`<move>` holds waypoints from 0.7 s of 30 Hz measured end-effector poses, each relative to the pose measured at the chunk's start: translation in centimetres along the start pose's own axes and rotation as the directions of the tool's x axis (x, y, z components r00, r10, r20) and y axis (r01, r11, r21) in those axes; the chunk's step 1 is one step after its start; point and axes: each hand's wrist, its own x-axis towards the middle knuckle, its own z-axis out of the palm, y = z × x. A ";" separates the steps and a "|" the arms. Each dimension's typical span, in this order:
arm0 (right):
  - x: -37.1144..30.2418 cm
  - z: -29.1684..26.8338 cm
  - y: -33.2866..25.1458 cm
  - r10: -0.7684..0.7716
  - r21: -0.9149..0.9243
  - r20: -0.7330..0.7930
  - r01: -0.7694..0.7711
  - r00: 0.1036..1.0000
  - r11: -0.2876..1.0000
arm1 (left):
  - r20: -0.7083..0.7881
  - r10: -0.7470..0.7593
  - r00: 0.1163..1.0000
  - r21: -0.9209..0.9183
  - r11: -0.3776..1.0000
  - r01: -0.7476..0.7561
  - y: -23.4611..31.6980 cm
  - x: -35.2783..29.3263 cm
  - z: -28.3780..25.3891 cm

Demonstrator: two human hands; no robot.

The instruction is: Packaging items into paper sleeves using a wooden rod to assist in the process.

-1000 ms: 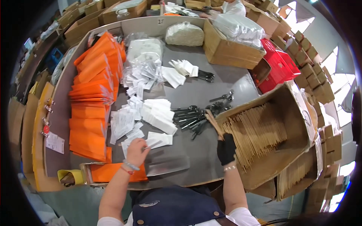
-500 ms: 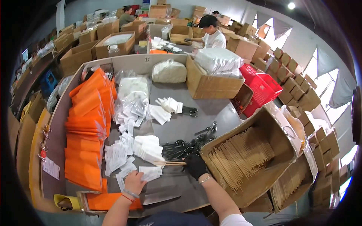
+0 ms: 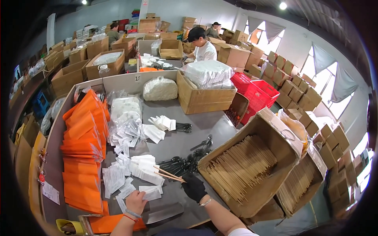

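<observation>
My gloved right hand (image 3: 194, 188) is closed around a pair of wooden chopsticks (image 3: 167, 174), whose far ends point left over the white packets. Bare and with its fingers slightly apart, my left hand (image 3: 136, 202) rests at the left edge of a flat white packet (image 3: 151, 192). Just right of it lies a clear plastic sleeve (image 3: 165, 212). White folded napkins (image 3: 146, 169) are piled beyond the hands. Black plastic spoons (image 3: 189, 161) lie in a heap past my right hand. Small white packets (image 3: 114, 179) are scattered left of the napkins.
At right, a cardboard box (image 3: 252, 169) holds many chopsticks. Orange bags (image 3: 82, 157) are stacked along the left side, and another orange piece (image 3: 112, 224) lies at the near edge. A cardboard box (image 3: 204, 96) with plastic-wrapped packs and red baskets (image 3: 262, 94) stand farther back. A co-worker (image 3: 202, 47) works beyond the divider.
The view has shifted, so the table appears farther left. My right hand has tilted the chopsticks, raising their far ends over the napkins. My left hand stays beside the white packet.
</observation>
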 end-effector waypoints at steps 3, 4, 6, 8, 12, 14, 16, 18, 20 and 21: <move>-1.0 0.2 -1.1 0.124 0.017 0.063 -0.125 0.990 0.992 | -0.008 0.028 1.000 -0.016 0.999 -0.028 -0.2 -0.2 0.2; -1.2 0.2 -1.2 0.127 0.016 0.055 -0.128 0.990 0.992 | -0.018 0.049 0.999 -0.018 0.999 -0.049 -0.2 -0.3 0.2; -1.8 0.3 -1.4 0.117 -0.015 0.105 -0.116 0.987 0.993 | -0.019 0.068 0.998 -0.022 0.997 -0.068 -0.3 -0.4 0.3; -2.4 0.4 -1.2 0.074 0.001 0.086 -0.075 0.993 0.997 | -0.020 0.081 0.997 -0.024 0.996 -0.081 -0.1 -0.5 0.2; -3.0 0.6 -1.7 0.071 0.005 0.125 -0.072 0.990 0.997 | 0.057 0.041 0.998 -0.085 0.996 -0.036 -0.2 -1.1 0.2; -2.8 1.0 -1.5 0.039 -0.025 0.150 -0.036 0.988 0.999 | 0.104 -0.011 0.994 -0.131 0.991 0.024 -0.5 -1.5 0.5; -3.2 1.4 -1.0 0.007 -0.043 0.140 -0.001 0.990 0.999 | 0.237 -0.120 0.964 -0.262 0.947 0.183 1.0 -1.3 -1.3; -2.4 0.7 -1.0 0.051 0.024 0.194 -0.057 0.980 0.998 | 0.387 -0.222 0.895 -0.397 0.836 0.379 3.0 -0.8 -3.5; -1.7 -0.3 -2.6 -0.045 -0.012 0.211 0.049 0.976 0.999 | 0.415 -0.080 0.906 -0.376 0.892 0.251 3.3 -2.2 -3.5; -1.6 -0.4 -3.8 0.025 0.044 0.294 -0.040 0.955 0.998 | 0.393 0.025 0.919 -0.147 0.989 0.036 3.0 -3.0 -3.0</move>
